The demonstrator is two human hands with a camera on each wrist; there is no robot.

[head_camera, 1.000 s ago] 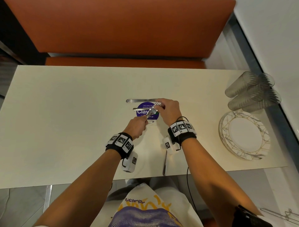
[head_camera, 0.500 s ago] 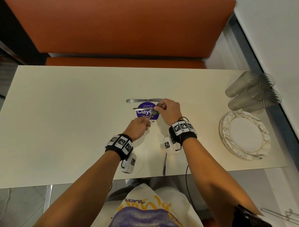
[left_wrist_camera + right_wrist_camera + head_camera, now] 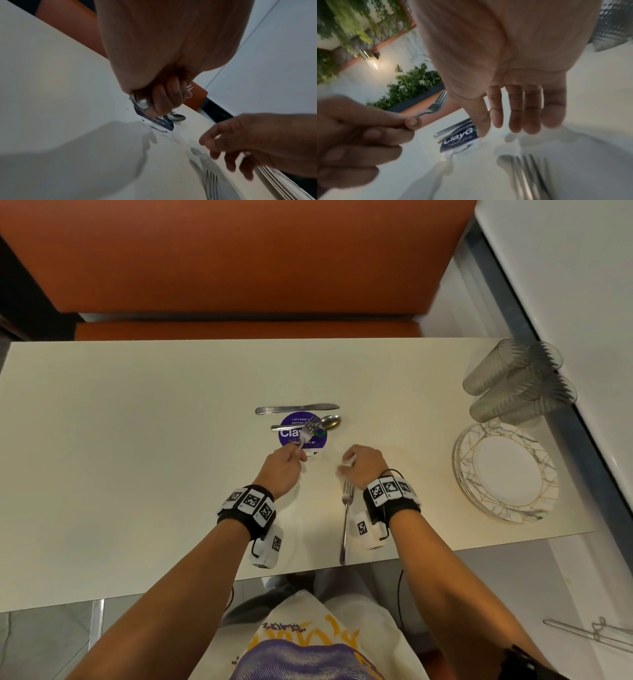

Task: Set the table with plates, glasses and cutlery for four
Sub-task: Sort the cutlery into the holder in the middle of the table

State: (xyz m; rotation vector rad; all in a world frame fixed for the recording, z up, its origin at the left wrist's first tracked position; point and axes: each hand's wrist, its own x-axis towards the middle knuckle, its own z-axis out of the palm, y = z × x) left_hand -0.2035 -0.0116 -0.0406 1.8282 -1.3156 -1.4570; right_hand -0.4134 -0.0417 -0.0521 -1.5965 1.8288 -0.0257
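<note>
Counter: a pale cream counter with a matte top, its near edge by the person's lap.
Seat: an orange padded bench runs along the far side of the counter.
Room: a white wall stands to the right; the right wrist view shows green plants and a lit wall lamp.
Sticker: a round purple sticker with white lettering lies flat at the middle of the counter.
Left hand: the left hand grips a fork by its handle, fingers curled round it, prongs raised over the sticker.
Right hand: the right hand hovers just above the counter with fingers relaxed and spread, holding nothing.
Second fork: another fork lies on the counter near the front edge, prongs pointing away, just beside the right wrist.
Knife: a knife lies crosswise beyond the sticker.
Spoon: a spoon lies crosswise, its handle over the sticker, just in front of the knife.
Plates: a stack of white plates with gold line pattern sits at the right end.
Glasses: ribbed clear glasses stand grouped behind the plates, by the wall.
</note>
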